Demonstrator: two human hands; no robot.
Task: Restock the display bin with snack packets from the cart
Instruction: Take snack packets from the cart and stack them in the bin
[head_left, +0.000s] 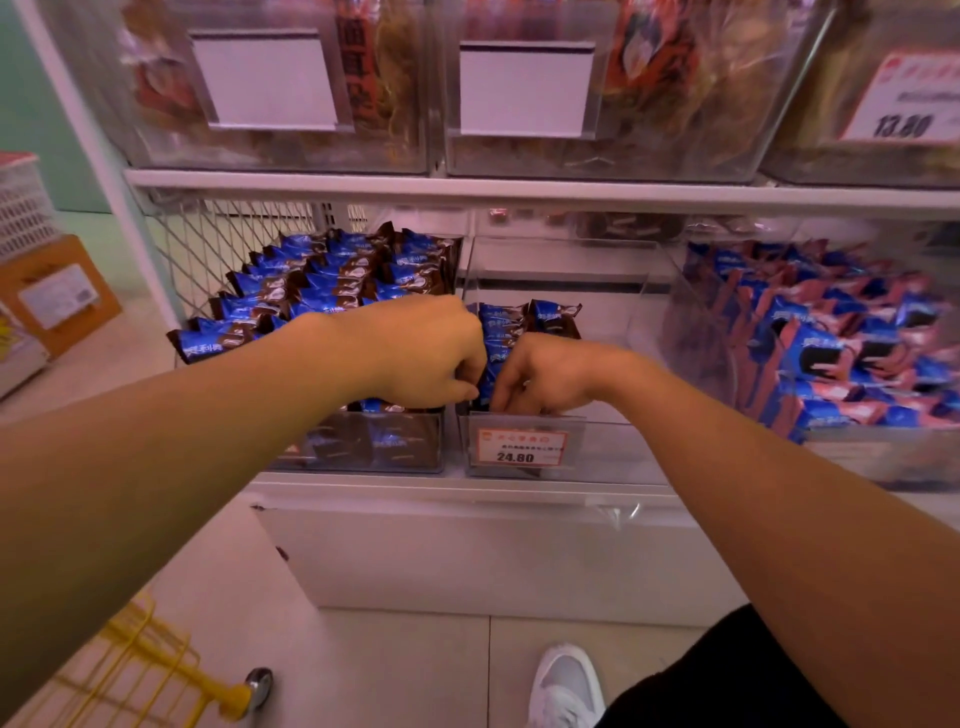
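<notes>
A clear display bin (613, 447) with a 24.80 price tag sits in the middle of the lower shelf. A short row of blue-and-brown snack packets (524, 319) stands upright along its left side. My left hand (426, 353) and my right hand (550, 374) meet over the front of this row, fingers curled down around the packets. The fingertips are hidden among the wrappers. A corner of the yellow wire cart (150, 670) shows at the bottom left.
The bin to the left (363, 452) is packed with the same blue-and-brown packets; the bin on the right (883, 457) holds blue-and-pink ones. Upper shelf bins (597, 166) hang above. A cardboard box (57, 291) and white basket (21, 202) stand at far left.
</notes>
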